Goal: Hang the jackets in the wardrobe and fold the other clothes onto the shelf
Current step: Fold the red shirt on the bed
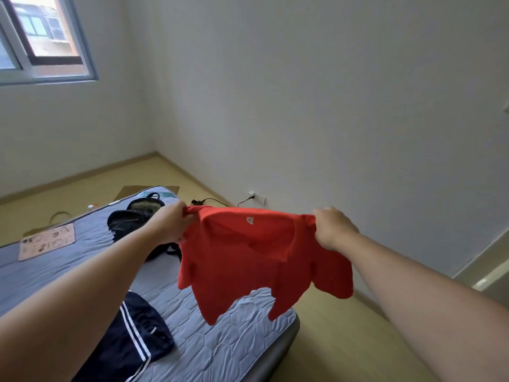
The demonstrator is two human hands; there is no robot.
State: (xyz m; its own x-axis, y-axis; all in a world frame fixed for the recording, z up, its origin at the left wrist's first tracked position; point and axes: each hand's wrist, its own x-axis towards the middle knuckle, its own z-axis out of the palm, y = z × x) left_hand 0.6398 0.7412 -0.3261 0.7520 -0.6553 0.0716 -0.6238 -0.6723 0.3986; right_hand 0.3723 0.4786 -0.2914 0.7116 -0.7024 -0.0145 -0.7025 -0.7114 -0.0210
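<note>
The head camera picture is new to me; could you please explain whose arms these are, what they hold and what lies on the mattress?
There is no machine here. A person wears one wide-angle camera on the head, looking forward and down, so the two bare arms are that person's own. The left hand and the right hand each grip one top corner of a red shirt, holding it spread out in the air above a grey mattress that lies on the floor. On the mattress are a dark striped garment near the camera, a black backpack farther away, and a pink card to the left. No wardrobe or shelf shows in this picture.
</note>
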